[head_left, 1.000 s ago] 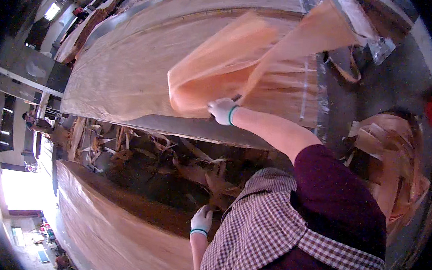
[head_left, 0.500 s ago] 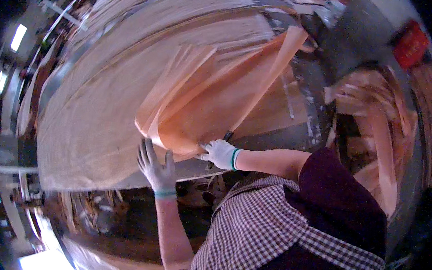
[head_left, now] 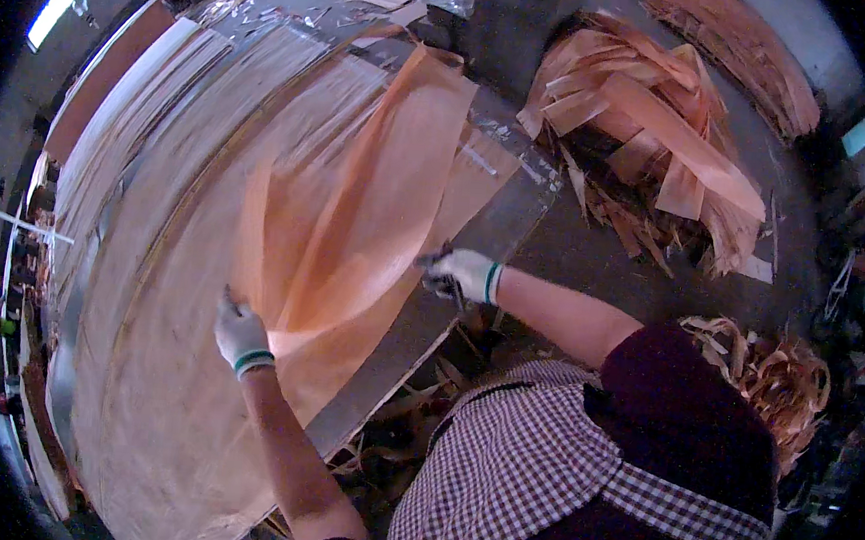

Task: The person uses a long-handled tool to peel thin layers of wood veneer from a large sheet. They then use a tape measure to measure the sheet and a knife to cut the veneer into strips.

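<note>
A thin orange wood veneer sheet (head_left: 361, 255) lies rippled and partly raised over a broad layer of pale veneer (head_left: 171, 352). At its near left edge, my left hand (head_left: 240, 337), in a white glove with a green cuff band, is closed with the fingertips on the sheet's border. My right hand (head_left: 470, 276), gloved the same way, is closed around a dark, slim-handled tool (head_left: 437, 254) just off the sheet's right edge. The tool's working end is too small and blurred to make out.
A heap of loose orange veneer strips (head_left: 653, 135) lies on the floor to the right. Curled scraps (head_left: 780, 390) sit beside my right elbow. The table's near edge (head_left: 394, 388) runs diagonally before my apron, with scraps below. Long veneer stacks (head_left: 729, 50) stand at the far right.
My view has swung to the right. My left hand, spread open before, has closed at the veneer's edge. My right hand has come away from the sheet to the right, still with the dark tool.
</note>
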Available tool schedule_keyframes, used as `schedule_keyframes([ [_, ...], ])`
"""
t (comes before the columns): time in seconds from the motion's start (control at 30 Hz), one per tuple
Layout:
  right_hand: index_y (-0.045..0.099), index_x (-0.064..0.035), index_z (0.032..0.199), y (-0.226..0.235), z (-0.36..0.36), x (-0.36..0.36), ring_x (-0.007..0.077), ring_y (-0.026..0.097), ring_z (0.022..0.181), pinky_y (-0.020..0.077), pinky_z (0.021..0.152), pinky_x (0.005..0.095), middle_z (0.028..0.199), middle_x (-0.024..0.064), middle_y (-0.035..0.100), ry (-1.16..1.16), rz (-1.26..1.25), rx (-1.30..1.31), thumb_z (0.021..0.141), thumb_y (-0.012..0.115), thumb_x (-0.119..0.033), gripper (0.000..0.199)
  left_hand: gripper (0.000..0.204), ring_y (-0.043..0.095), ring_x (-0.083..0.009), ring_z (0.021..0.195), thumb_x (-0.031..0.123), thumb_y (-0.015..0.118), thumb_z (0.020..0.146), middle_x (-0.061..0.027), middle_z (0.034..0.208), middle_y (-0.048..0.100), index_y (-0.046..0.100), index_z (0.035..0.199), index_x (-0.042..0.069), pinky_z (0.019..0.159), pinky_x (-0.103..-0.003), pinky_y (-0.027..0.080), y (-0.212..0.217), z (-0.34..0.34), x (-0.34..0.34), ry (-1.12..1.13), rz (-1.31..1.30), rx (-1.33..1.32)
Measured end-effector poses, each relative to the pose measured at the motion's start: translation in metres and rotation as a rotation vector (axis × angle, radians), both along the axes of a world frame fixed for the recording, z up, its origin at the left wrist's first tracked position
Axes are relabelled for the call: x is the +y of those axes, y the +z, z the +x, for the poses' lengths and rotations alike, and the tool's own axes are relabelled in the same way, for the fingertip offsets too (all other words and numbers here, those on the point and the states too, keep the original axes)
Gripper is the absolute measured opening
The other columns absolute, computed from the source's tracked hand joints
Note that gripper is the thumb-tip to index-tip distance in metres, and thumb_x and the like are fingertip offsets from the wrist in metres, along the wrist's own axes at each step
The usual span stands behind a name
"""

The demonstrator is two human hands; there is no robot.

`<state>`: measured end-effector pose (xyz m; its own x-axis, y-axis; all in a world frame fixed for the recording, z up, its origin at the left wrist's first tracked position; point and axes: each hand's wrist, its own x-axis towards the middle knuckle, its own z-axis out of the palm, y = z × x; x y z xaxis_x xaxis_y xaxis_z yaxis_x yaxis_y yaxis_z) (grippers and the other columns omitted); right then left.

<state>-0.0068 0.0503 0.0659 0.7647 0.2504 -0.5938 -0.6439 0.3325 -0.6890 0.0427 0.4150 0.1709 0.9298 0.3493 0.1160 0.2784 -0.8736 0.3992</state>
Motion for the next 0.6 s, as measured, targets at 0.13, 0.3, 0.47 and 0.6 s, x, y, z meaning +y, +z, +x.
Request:
schedule_keyframes([
  [0.13,0.055,-0.0058,0.119,0.008,0.053,-0.012,0.0193,0.060,0.074,0.0524,0.065,0.0311,0.082,0.0065,0.058,-0.309,0.425,-0.167,0.087,0.050,-0.002,0.033,0.048,0.057,-0.0186,0.106,0.004,0.049,0.087,-0.0150,0.123,0.058,0.042,0.134,-0.002,0.090,-0.029,0.045,0.044,-0.027,0.022,-0.103,-0.663,-0.593],
  [0.3,0.058,-0.0026,0.111,-0.003,0.120,-0.042,0.0174,0.057,0.067,0.0478,0.059,0.0277,0.083,0.0073,0.060,-0.431,0.191,-0.184,0.086,0.047,-0.002,0.027,0.056,0.055,-0.0270,0.110,0.015,0.054,0.090,-0.0160,0.119,0.056,0.031,0.138,-0.004,0.096,-0.040,0.043,0.072,-0.086,0.027,-0.013,-0.847,-0.994],
  [0.47,0.059,-0.0044,0.117,0.035,0.037,0.018,0.0107,0.056,0.074,0.0450,0.063,0.0234,0.092,0.0051,0.064,-0.244,-0.224,-0.410,0.080,0.056,-0.005,0.037,0.035,0.056,-0.0214,0.102,0.020,0.054,0.088,-0.0083,0.115,0.059,0.054,0.119,0.003,0.088,-0.035,0.047,-0.015,-0.178,0.099,0.620,-1.115,-0.898],
  [0.6,0.059,-0.0028,0.114,0.005,-0.047,0.042,0.0105,0.052,0.072,0.0443,0.065,0.0252,0.085,0.0013,0.060,-0.140,-0.370,-0.277,0.079,0.059,-0.009,0.036,0.036,0.059,-0.0202,0.096,0.014,0.056,0.085,-0.0087,0.107,0.060,0.054,0.119,0.002,0.080,-0.032,0.051,-0.085,-0.218,0.160,0.935,-1.367,-0.621],
])
